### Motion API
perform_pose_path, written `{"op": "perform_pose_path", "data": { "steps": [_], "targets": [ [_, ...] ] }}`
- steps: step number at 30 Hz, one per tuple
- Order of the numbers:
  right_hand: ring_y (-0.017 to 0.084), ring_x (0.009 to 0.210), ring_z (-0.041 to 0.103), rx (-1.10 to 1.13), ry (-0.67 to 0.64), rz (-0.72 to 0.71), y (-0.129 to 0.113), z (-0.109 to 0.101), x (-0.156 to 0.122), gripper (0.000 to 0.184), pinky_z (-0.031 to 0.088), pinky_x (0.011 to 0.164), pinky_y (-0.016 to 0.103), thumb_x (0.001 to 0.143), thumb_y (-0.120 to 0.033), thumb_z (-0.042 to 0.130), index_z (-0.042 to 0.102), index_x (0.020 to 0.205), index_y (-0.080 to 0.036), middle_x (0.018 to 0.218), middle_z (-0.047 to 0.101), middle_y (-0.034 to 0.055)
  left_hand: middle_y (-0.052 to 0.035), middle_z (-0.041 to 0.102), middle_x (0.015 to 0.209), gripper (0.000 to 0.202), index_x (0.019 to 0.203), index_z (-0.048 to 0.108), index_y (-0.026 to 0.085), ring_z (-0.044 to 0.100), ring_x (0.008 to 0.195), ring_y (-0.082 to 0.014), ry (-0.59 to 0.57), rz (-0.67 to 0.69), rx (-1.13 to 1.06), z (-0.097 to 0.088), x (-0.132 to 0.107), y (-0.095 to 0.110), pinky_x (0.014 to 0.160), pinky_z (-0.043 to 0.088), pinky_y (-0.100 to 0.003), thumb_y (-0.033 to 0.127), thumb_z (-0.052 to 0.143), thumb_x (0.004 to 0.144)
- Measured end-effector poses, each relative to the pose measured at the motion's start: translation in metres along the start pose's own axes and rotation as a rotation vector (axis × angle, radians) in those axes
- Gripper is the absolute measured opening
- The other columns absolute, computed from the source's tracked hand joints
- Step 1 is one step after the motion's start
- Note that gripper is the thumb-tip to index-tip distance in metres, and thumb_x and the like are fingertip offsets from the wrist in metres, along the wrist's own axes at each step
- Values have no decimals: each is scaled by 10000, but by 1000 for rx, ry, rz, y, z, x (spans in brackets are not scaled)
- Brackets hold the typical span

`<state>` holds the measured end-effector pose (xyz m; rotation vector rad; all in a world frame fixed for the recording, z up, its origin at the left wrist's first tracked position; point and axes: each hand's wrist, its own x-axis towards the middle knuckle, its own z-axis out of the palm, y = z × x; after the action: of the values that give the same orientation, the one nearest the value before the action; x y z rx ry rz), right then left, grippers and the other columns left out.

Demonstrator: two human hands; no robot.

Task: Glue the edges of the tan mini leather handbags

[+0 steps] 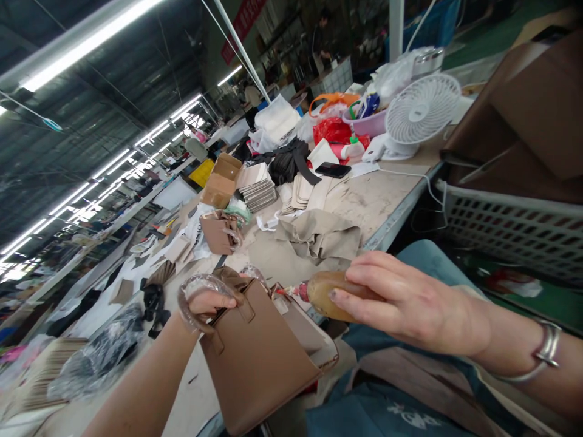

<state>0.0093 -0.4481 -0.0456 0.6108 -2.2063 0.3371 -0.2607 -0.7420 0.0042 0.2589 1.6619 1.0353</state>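
A brown handbag (pixel 262 358) leans at the table's near edge, its handle (pixel 184 297) wrapped in clear plastic. My left hand (pixel 210 301) reaches through that handle and grips the bag's top edge; part of its fingers is hidden behind the panel. In my right hand (pixel 405 300) is an amber squeeze bottle (pixel 325 294), held on its side. The bottle's red nozzle (pixel 300 291) points left, at the open side of the bag near the pale inner flap (pixel 303 325). Whether the tip touches the bag I cannot tell.
Beyond the bag lie crumpled beige cloth (pixel 323 233), a smaller brown bag (pixel 221 232), stacked pale pieces (pixel 256 187) and a phone (pixel 333 170). A white fan (pixel 421 112) stands at the table's right edge. A grey plastic crate (pixel 514 221) with brown material is at right.
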Motion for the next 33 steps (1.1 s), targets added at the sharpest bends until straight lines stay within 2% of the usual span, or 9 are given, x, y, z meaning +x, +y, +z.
{"op": "perform_pose_path", "data": {
  "steps": [4,9,13,16,19,23,26,29,33],
  "targets": [
    [228,910,471,-30,-18,-19,2,-1,3,171,450,723,345,892,-75,476,555,1036,-121,936,542,109,-103,699,920,441,1080,621,77,649,905,-309,-82,-49,51,4,0,4,837,516,-448,247,723,686],
    [223,906,468,26,-58,-3,3,-1,-2,183,440,738,355,905,-82,456,553,1055,-120,927,543,112,-95,694,984,665,1192,548,107,644,909,-328,26,29,49,13,1,11,762,555,-413,196,786,577],
    [224,919,457,75,-78,15,3,-2,-5,194,430,740,352,896,-69,465,539,1065,-125,965,542,122,-94,676,1050,631,1247,499,74,621,981,-316,15,10,140,7,3,12,819,536,-400,178,717,664],
    [220,924,445,91,-79,21,3,-2,-4,193,422,743,347,906,-77,447,531,1071,-133,960,539,115,-84,674,1061,574,1203,535,65,619,989,-296,2,42,216,7,4,16,838,527,-371,180,706,668],
    [203,886,432,97,-100,40,5,0,-4,218,408,739,339,915,-86,427,530,1098,-144,950,533,104,-96,666,1083,539,1142,578,51,591,1052,-297,-16,80,286,16,5,22,859,516,-338,179,715,637],
    [193,855,428,146,-171,82,3,2,-10,244,385,732,333,910,-82,421,547,1105,-156,912,513,85,-93,694,970,546,1061,607,71,645,898,-292,54,5,219,30,6,29,777,546,-375,206,759,554],
    [190,854,422,189,-211,115,0,1,-18,241,370,728,328,903,-71,410,558,1071,-160,906,502,76,-69,703,887,496,962,645,117,658,851,-280,101,-36,226,35,6,31,743,551,-342,206,789,496],
    [179,827,402,228,-232,131,-2,-1,-21,249,360,710,319,902,-68,400,557,1076,-153,914,497,74,-59,700,830,469,924,656,150,665,816,-270,99,-49,208,35,7,32,710,553,-325,219,800,484],
    [186,834,400,218,-213,145,1,2,-18,299,359,714,327,880,-38,399,572,1090,-160,916,498,81,-65,698,827,470,923,644,143,667,804,-272,70,-76,243,35,9,32,716,557,-340,233,802,489]
  ]
}}
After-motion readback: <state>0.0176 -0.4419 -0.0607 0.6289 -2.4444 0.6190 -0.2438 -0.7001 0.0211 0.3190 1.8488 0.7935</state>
